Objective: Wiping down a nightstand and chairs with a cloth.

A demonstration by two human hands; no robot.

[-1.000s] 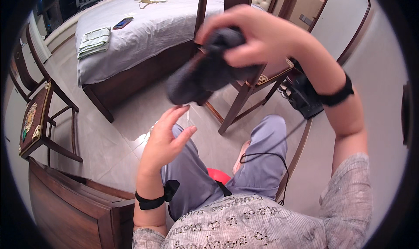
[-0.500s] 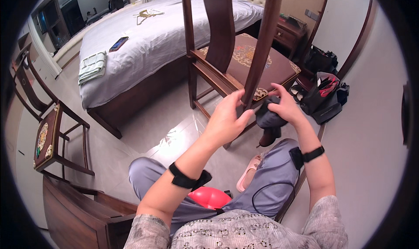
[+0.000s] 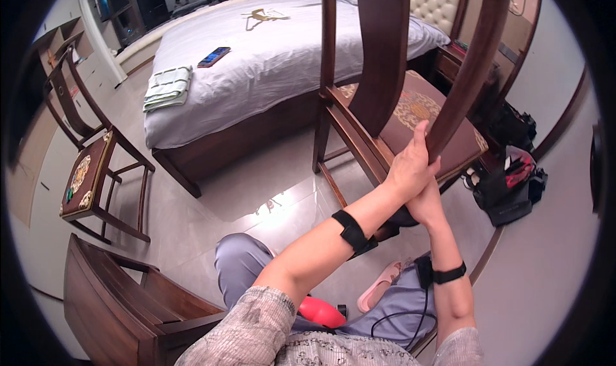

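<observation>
One dark bundle (image 3: 405,220) just below overlapping hands (image 3: 410,173), mostly hidden.

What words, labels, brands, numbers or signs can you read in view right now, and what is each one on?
No text can be read.
Phone on the bed: screen lit, too small to read.
Grey shirt: dark marks, no letters I can make out.
Black bag: any print is too small to read.
Dark item by the right hand: mostly hidden, no text visible.
</observation>
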